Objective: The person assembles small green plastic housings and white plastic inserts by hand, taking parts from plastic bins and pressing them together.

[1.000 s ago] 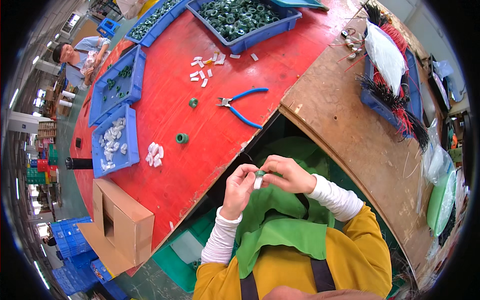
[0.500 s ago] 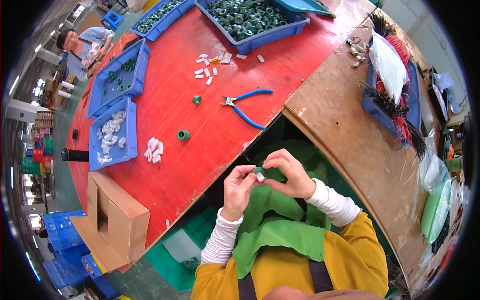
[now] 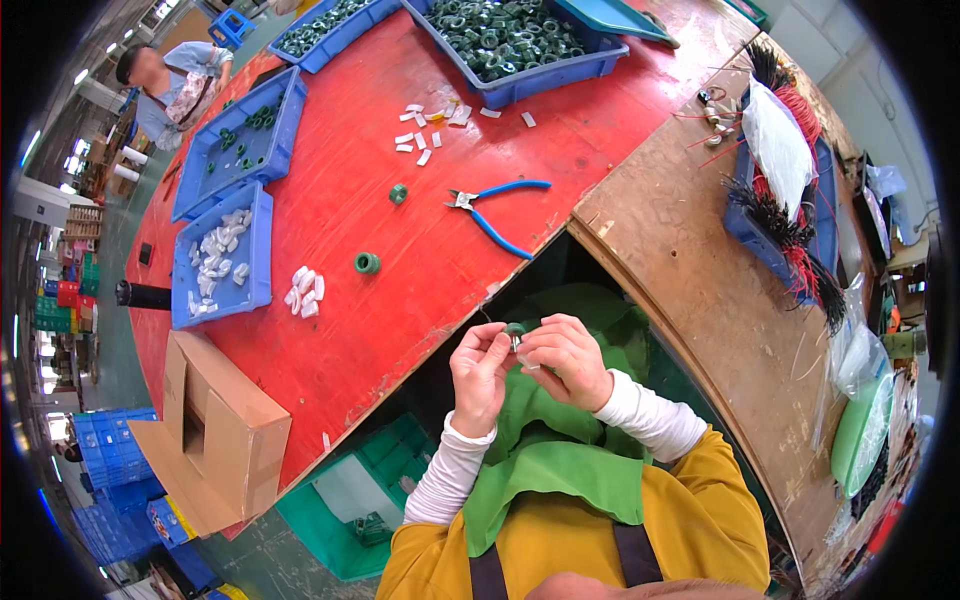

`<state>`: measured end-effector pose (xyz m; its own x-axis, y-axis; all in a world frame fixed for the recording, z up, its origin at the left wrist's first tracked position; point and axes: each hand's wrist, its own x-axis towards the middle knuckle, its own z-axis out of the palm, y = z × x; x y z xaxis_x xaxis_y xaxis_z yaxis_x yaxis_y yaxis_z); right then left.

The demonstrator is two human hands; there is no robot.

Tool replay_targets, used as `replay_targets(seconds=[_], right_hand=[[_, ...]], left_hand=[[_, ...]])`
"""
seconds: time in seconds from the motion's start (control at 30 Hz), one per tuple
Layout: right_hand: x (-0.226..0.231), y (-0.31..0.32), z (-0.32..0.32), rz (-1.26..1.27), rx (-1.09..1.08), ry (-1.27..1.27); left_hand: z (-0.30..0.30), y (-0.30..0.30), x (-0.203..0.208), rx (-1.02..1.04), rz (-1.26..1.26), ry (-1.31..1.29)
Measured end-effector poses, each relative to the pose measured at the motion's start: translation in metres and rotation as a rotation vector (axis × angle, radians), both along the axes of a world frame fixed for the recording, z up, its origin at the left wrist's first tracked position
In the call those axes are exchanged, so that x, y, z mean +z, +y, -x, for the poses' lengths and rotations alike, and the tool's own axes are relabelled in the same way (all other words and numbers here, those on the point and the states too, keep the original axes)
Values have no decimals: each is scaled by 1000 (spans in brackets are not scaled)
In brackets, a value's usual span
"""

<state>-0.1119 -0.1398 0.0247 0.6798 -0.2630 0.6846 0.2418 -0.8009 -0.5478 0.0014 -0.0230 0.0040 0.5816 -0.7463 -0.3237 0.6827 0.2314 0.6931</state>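
Observation:
Above my lap, just off the table edge, both hands are held close together around one small green ring. My left hand is closed, pinching the ring between thumb and fingertips. My right hand is closed too, its fingertips against the ring's right side. A small white strip shows under the right fingertips; how it sits against the ring is partly hidden. Beyond my hands, two similar green rings lie on the red table: a nearer one and a farther one. Blue-handled cutting pliers lie spread to their right.
Small white pieces lie in a near pile and a scattered group. Blue trays hold white pieces and green rings. A cardboard box stands left, a wire-filled blue tray right. Another person sits far left.
My right fingers have drawn in from spread apart to closed near the ring. The white strip on the ring is now mostly covered. The whole view has shifted slightly.

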Motion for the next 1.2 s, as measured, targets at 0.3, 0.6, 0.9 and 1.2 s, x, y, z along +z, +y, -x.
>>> replay_targets(seconds=[0.3, 0.6, 0.9, 1.2], right_hand=[[9, -18, -6, -231, -24, -84], [20, -24, -4, -575, 171, 84], [20, -32, -2, -761, 155, 179], [5, -28, -10, -1147, 130, 315]], left_hand=[[4, 0, 3, -65, -58, -302], [1, -1, 14, -120, -2, -230], [1, 0, 17, -175, -36, -294], [-6, 8, 22, -337, -49, -554]])
